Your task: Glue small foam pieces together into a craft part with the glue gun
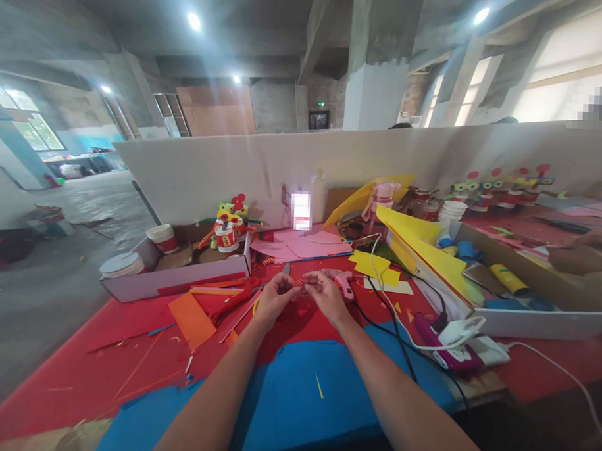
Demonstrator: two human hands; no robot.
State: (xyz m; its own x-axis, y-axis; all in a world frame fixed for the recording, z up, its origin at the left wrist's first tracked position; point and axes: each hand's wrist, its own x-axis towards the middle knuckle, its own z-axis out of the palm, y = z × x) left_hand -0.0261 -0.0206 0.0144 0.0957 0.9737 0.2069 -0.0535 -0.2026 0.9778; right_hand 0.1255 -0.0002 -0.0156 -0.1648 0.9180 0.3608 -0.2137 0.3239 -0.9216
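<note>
Over the red table covering, my left hand (275, 297) and my right hand (328, 297) meet with their fingertips pinched. Between them is a small red folded paper strip (299, 284), mostly covered by the fingers. Just beyond my right hand lies a pink glue gun (347, 286). A yellow loop like a scissors handle (255, 307) shows beside my left hand, partly hidden by it. To the left, an orange paper piece (193, 320) lies among thin paper strips. A blue sheet (305, 383) spreads beneath my forearms.
A box (180, 278) at left holds paper cups and a paper-cup figure (227, 233). Pink paper (300, 244) lies ahead. On the right are yellow cards (376, 267), a purple power strip (445, 349) with trailing cables, and a box (539, 322) of paper rolls. A white partition (224, 163) stands behind.
</note>
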